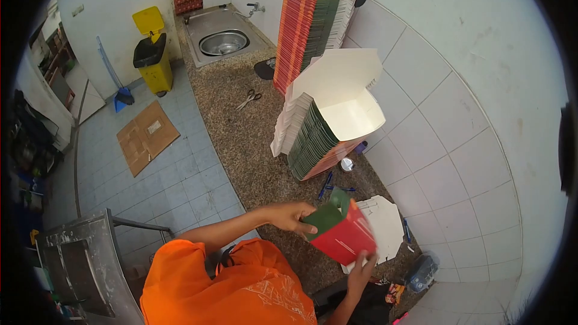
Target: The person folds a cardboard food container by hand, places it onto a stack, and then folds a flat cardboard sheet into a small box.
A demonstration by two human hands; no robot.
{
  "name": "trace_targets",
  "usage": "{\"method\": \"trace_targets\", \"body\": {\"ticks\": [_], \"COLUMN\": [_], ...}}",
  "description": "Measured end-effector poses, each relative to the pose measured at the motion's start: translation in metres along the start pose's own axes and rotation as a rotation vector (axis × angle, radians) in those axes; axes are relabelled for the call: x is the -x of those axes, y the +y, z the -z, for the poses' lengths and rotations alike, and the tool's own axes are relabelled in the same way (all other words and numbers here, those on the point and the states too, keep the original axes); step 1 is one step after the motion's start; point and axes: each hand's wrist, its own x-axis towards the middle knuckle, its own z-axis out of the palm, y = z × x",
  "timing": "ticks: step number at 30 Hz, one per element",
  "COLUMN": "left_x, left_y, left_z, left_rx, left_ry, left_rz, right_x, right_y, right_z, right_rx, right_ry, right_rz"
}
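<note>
A red and green carton (346, 235) is held between both hands above the counter, its printed red side facing up. My left hand (293, 218) grips its green end, thumb on the near face. At the carton's lower right edge, the fingers of my right hand (361, 269) press against the red side. Beneath and beside the carton lies flat white cardboard (385, 225). Farther up the counter stands a nested stack of green and white cartons (313, 138), with a taller red and green stack (310, 30) behind it.
Scissors (248, 100) and blue pens (326, 185) lie on the granite counter (232, 123). A sink (223, 42) and egg trays (188, 0) are at the far end. A plastic container (423, 272) stands near the right hand. On the floor are a yellow bin (155, 71) and cardboard (147, 135).
</note>
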Motion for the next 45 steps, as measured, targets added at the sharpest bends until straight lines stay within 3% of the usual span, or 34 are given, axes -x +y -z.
{"method": "trace_targets", "body": {"ticks": [1, 2, 4, 6, 7, 8, 9, 10, 12, 16, 18, 19, 21, 25, 27, 28, 30, 33, 37, 39, 40, 42, 45], "left_x": [-0.001, -0.001, -0.002, -0.009, -0.007, -0.002, 0.002, 0.003, 0.005, 0.005, -0.003, -0.005, -0.01, -0.012, -0.01, -0.011, -0.013, -0.014, -0.011, -0.011, -0.011, -0.012, -0.013], "left_y": [0.005, 0.009, -0.006, -0.039, -0.041, -0.042, -0.044, -0.059, -0.076, -0.063, -0.074, -0.071, -0.065, -0.058, -0.047, -0.049, -0.053, -0.043, -0.035, -0.025, -0.028, -0.034, -0.031], "left_z": [-0.006, -0.015, -0.034, -0.054, -0.06, -0.066, -0.071, -0.076, -0.08, -0.096, -0.098, -0.098, -0.098, -0.096, -0.093, -0.091, -0.088, -0.088, -0.087, -0.085, -0.083, -0.078, -0.08], "left_rx": [0.0, -0.049, -0.089, -0.016, -0.017, 0.142, 0.302, 0.303, 0.603, 0.805, 0.755, 0.754, 0.673, 0.544, 0.485, 0.485, 0.403, 0.291, 0.27, 0.302, 0.3, 0.134, 0.083], "left_ry": [-0.001, -0.082, -0.161, -0.319, -0.316, -0.229, -0.14, -0.138, -0.112, 0.06, -0.042, -0.042, 0.099, 0.215, 0.218, 0.217, 0.156, 0.219, 0.199, 0.163, 0.164, 0.111, 0.117], "left_rz": [-0.002, 0.101, 0.211, 0.229, 0.226, 0.341, 0.455, 0.455, 0.525, 0.504, 0.586, 0.587, 0.761, 0.621, 0.489, 0.489, 0.219, 0.137, 0.165, 0.261, 0.259, 0.257, 0.301], "right_x": [-0.005, -0.01, -0.009, -0.002, -0.002, -0.004, -0.005, -0.004, 0.001, -0.009, -0.016, -0.021, -0.032, -0.022, -0.012, -0.01, -0.007, -0.005, 0.001, -0.006, -0.009, -0.013, -0.016], "right_y": [-0.002, -0.004, -0.043, -0.04, -0.038, -0.034, -0.021, -0.027, -0.038, -0.026, -0.036, -0.047, -0.066, -0.058, -0.058, -0.057, -0.055, -0.061, -0.063, -0.058, -0.059, -0.062, -0.06], "right_z": [-0.001, -0.001, -0.01, -0.015, -0.018, -0.021, -0.022, -0.024, -0.026, -0.026, -0.019, -0.014, -0.005, -0.004, -0.01, -0.012, -0.015, -0.019, -0.025, -0.018, -0.013, -0.002, -0.002], "right_rx": [0.532, 0.531, 0.055, -0.083, -0.218, -0.353, -0.507, -0.506, -0.412, -0.655, -0.281, -0.281, 0.082, 0.014, 0.098, 0.099, -0.082, -0.111, -0.144, -0.359, -0.359, -0.371, -0.289], "right_ry": [0.034, 0.034, -0.318, -0.38, -0.443, -0.509, -0.414, -0.417, -0.29, -0.093, -0.655, -0.654, -1.118, -0.901, -0.453, -0.452, -0.696, -0.556, -0.311, -0.505, -0.506, -0.712, -0.66], "right_rz": [0.22, 0.223, 0.237, 0.222, 0.215, 0.208, 0.204, 0.203, 0.249, 0.204, 0.191, 0.191, 0.22, 0.172, 0.298, 0.298, 0.338, 0.305, 0.255, 0.218, 0.221, 0.215, 0.065]}}
